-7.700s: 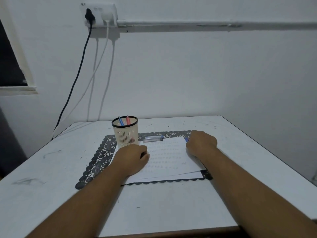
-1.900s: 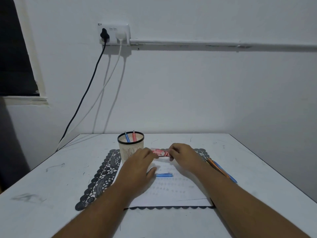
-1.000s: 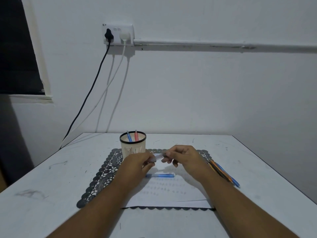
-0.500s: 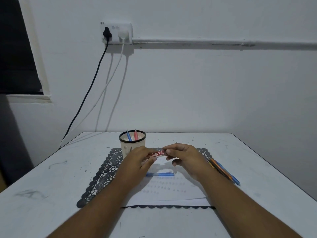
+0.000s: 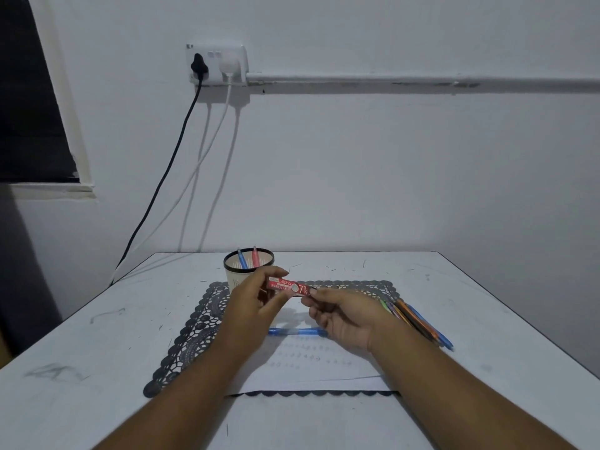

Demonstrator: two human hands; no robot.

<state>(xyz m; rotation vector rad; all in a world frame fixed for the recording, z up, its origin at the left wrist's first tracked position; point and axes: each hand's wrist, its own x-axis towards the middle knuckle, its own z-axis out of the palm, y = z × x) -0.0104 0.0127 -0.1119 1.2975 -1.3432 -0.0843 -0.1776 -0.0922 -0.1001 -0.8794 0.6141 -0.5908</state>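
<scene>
A small red pencil-lead box [image 5: 287, 286] is held level above the table between both hands. My left hand [image 5: 256, 311] pinches its left end with thumb and fingers. My right hand [image 5: 345, 316] pinches its right end, fingers curled and palm turned up. Below them a blue pen [image 5: 297, 331] lies across a sheet of white paper [image 5: 311, 368] with faint writing. The paper rests on a black lace mat [image 5: 188, 332].
A cream mesh pen cup [image 5: 248, 266] with a black rim holds a blue and a red pen behind my left hand. Several coloured pens [image 5: 415, 321] lie at the mat's right edge. Cables hang from a wall socket [image 5: 216, 63]. The white table [image 5: 81, 336] meets the wall.
Earlier both hands lay on the paper; the box was since taken up. In the last half second the box turned level, its label facing me, and my right palm rolled upward.
</scene>
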